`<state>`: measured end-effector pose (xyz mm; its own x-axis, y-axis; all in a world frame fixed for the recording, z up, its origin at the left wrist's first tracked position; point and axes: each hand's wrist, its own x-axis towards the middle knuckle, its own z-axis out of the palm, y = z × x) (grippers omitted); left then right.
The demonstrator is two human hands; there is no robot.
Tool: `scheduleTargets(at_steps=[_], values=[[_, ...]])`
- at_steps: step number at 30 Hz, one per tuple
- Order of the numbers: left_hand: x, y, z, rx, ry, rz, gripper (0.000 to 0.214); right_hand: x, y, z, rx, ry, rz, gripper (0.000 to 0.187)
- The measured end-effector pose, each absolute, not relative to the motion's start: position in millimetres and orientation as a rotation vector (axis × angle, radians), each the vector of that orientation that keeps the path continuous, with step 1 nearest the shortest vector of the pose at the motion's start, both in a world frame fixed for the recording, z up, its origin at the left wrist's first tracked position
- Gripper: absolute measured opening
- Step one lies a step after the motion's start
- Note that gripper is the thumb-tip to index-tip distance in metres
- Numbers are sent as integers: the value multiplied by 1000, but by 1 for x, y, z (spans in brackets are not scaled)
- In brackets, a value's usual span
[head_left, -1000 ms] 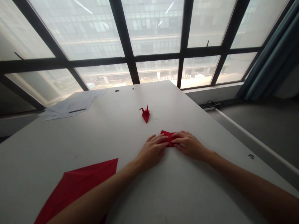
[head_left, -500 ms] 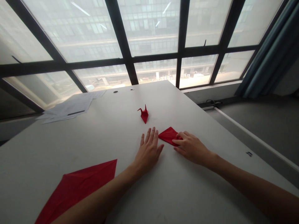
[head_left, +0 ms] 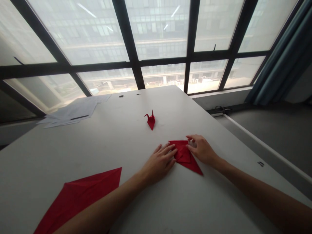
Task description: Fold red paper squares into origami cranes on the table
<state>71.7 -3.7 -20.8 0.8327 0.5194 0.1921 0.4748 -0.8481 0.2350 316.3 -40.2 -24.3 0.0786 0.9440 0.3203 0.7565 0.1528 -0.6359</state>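
Note:
A partly folded red paper (head_left: 186, 158) lies flat on the white table (head_left: 122, 146), pointed toward me. My left hand (head_left: 159, 161) rests flat beside it, fingers stretched out and touching its left edge. My right hand (head_left: 201, 149) is at its right edge, with thumb and fingers on the paper's far right corner. A finished red paper crane (head_left: 150, 119) stands farther back, apart from both hands.
A large flat red sheet (head_left: 80, 198) lies at the near left under my left forearm. White papers (head_left: 73, 112) are stacked at the far left corner. The table's right edge drops to a grey floor, with windows behind.
The red paper has been turned and laid out longer, its tip now toward me. My left hand came back to its left edge, and my right hand shifted to its far right corner.

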Motion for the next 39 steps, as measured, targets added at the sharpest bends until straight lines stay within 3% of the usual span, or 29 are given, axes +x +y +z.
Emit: scheduleTargets(at_steps=[6, 14, 18, 27, 39], values=[[72, -6, -19, 2830, 759, 411, 43, 307, -44, -24, -1406, -1643, 575, 37], [75, -7, -17, 2752, 752, 533, 40, 298, -60, -6, -1339, -2217, 261, 17], [74, -5, -19, 2714, 809, 575, 44, 295, -66, -3, -1333, -2310, 200, 26], [70, -3, -23, 2870, 796, 300, 56, 291, -67, -8, -1375, -2271, 231, 35], [72, -1, -30, 2772, 1210, 379, 61, 297, -64, -9, -1360, -2421, 177, 32]])
